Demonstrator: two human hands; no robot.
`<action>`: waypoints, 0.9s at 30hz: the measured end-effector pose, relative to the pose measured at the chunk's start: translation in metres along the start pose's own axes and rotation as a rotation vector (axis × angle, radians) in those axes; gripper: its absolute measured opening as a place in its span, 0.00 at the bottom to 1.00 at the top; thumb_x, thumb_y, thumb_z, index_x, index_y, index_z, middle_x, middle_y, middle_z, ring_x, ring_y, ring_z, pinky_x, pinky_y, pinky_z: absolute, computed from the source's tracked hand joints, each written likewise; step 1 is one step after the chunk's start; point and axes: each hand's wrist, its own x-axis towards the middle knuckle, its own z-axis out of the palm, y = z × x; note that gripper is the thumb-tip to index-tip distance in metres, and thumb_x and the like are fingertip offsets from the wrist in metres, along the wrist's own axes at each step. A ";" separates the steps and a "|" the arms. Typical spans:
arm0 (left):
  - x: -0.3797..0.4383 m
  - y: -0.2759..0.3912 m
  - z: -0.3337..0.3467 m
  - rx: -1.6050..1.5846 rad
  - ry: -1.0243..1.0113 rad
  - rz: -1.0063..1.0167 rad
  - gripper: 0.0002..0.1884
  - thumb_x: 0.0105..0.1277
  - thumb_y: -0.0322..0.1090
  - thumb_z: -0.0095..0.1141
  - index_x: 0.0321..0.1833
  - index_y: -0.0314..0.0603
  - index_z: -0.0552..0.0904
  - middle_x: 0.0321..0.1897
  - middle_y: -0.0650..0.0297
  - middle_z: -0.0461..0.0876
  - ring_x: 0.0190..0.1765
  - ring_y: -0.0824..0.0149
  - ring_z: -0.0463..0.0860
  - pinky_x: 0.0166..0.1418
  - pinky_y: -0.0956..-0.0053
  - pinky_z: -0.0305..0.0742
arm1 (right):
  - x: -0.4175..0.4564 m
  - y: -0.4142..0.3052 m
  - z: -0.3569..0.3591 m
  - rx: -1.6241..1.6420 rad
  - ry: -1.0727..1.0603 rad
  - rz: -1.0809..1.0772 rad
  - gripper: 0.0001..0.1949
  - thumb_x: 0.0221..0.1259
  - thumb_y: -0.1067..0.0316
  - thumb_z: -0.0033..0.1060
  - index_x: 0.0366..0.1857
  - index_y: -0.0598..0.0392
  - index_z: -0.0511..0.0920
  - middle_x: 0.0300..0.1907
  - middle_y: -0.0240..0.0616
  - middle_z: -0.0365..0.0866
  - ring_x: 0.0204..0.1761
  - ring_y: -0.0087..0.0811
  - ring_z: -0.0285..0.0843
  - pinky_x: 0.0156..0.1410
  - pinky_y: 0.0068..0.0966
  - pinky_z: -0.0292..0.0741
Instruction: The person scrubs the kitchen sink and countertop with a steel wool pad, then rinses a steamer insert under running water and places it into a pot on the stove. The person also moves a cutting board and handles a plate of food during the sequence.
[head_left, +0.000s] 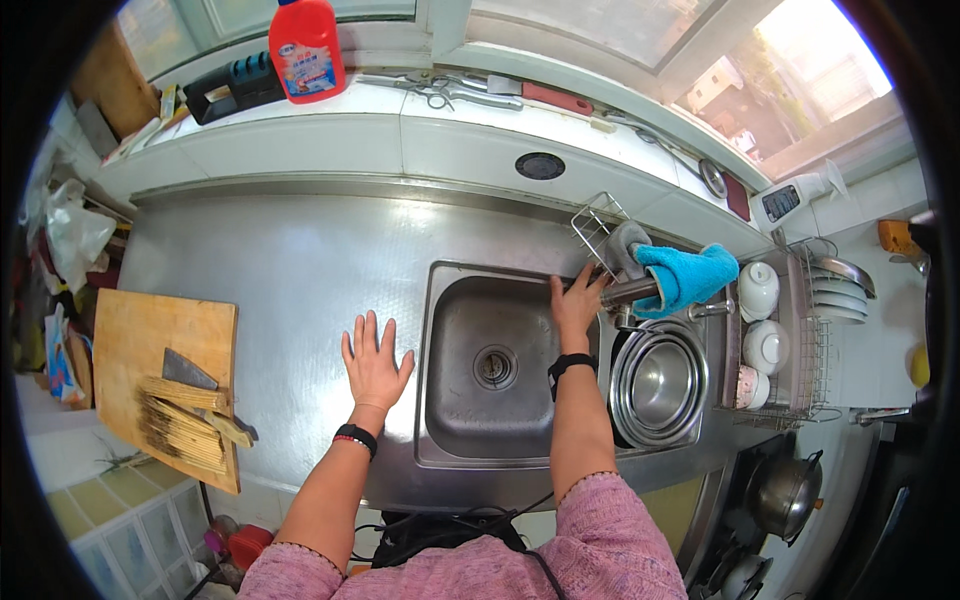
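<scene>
My left hand is spread palm down over the stainless steel counter, left of the sink; whether it touches the metal I cannot tell. The sink basin has a round drain and nothing lying in it. My right hand, fingers apart, is at the basin's far right rim, next to the faucet. A blue cloth and a grey cloth hang around the faucet and a wire rack. Nested steel bowls fill the second basin on the right.
On the left, a wooden cutting board carries a cleaver and a bamboo brush. A red bottle, scissors and other tools line the back ledge. Bowls and plates stand in a right-hand rack.
</scene>
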 end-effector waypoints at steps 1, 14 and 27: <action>0.000 -0.001 0.000 0.004 -0.005 -0.006 0.30 0.63 0.52 0.56 0.67 0.46 0.74 0.74 0.49 0.60 0.78 0.50 0.53 0.78 0.46 0.41 | -0.003 -0.008 -0.001 0.015 -0.083 -0.028 0.37 0.63 0.46 0.59 0.67 0.65 0.64 0.70 0.66 0.57 0.74 0.63 0.47 0.78 0.50 0.44; -0.003 -0.007 -0.002 0.027 -0.021 -0.028 0.32 0.61 0.51 0.57 0.67 0.46 0.73 0.74 0.49 0.59 0.77 0.48 0.54 0.78 0.45 0.43 | 0.057 0.040 0.096 -0.111 -0.112 0.090 0.17 0.73 0.57 0.45 0.57 0.54 0.75 0.58 0.56 0.74 0.60 0.53 0.70 0.65 0.50 0.65; 0.003 -0.001 -0.003 0.030 -0.034 -0.020 0.31 0.62 0.52 0.56 0.67 0.48 0.74 0.74 0.50 0.59 0.77 0.50 0.54 0.78 0.46 0.42 | 0.048 -0.065 0.026 0.595 -0.147 -0.355 0.17 0.64 0.69 0.50 0.54 0.64 0.72 0.61 0.59 0.68 0.66 0.60 0.63 0.71 0.49 0.62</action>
